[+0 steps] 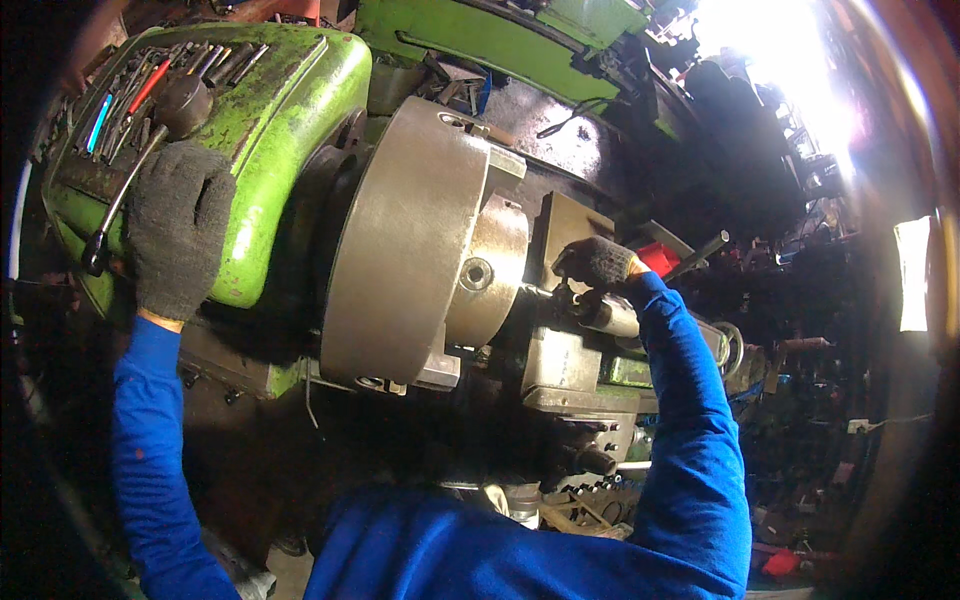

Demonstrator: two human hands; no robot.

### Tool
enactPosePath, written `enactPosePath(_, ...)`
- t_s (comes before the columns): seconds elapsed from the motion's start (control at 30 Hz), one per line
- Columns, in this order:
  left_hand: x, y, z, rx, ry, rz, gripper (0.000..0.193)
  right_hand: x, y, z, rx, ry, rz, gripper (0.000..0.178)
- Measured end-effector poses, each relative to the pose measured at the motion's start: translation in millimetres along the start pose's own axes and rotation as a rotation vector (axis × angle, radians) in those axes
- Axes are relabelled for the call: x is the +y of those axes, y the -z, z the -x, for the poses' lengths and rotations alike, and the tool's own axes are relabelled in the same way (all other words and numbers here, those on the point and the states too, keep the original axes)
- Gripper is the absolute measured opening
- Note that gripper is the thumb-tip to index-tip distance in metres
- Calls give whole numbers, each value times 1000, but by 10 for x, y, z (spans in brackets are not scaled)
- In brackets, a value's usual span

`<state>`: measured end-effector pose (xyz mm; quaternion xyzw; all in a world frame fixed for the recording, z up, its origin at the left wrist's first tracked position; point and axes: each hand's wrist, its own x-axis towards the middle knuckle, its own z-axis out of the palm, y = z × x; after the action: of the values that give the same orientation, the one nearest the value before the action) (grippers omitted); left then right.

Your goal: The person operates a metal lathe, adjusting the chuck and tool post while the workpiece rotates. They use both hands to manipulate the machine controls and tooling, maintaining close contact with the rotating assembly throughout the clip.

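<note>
My left hand (182, 225), in a dark grey knit glove, lies flat on the green lathe headstock (262, 190), beside a metal lever (128, 190) with a black knob. Before it stands the large steel lathe chuck (405, 240), its jaws around a round metal workpiece (490, 270) with a hole in its face. At the workpiece's right, my gloved right hand (595, 262) is curled just above a tailstock spindle (610, 315). A thin bright shaft (537, 291) points from there toward the workpiece. What the right fingers close on is hidden.
Pens, bits and small tools (150, 85) lie on top of the headstock, near a round dark metal piece (184, 105). Behind the chuck is a metal tray (545, 125). A red object (657, 258) sits past my right wrist; a handwheel (733, 350) is farther right.
</note>
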<state>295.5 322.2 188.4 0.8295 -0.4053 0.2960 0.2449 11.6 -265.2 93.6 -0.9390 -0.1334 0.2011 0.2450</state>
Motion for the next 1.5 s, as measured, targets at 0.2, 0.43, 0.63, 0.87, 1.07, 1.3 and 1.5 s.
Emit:
enactPosePath(0.2, -12, 9, -26, -20, -20, 24, 12, -63, -27, -74, -109, -107, 76, 33)
enactPosePath(0.43, 5, 33, -44, -48, -28, -19, 12, -126, -9, -13, 31, -197, -95, 25)
enactPosePath(0.63, 16, -8, -14, 19, -18, 31, 11, -101, 198, 53, -41, -281, -1, 32)
enactPosePath(0.87, -38, -14, -3, -18, -1, 50, 11, 85, 118, 9, -38, 1, 77, 39)
enactPosePath(1.07, -21, -26, 1, 1, -34, 21, 12, 296, -1, -99, -113, -122, -144, 37)
enactPosePath(1.3, -156, -77, 127, -73, 64, 111, 16, -4, 182, -220, -247, -251, -200, 34)
enactPosePath(1.5, -260, -94, 197, -84, 54, 50, 21, -505, 424, -368, -286, -305, 35, 39)
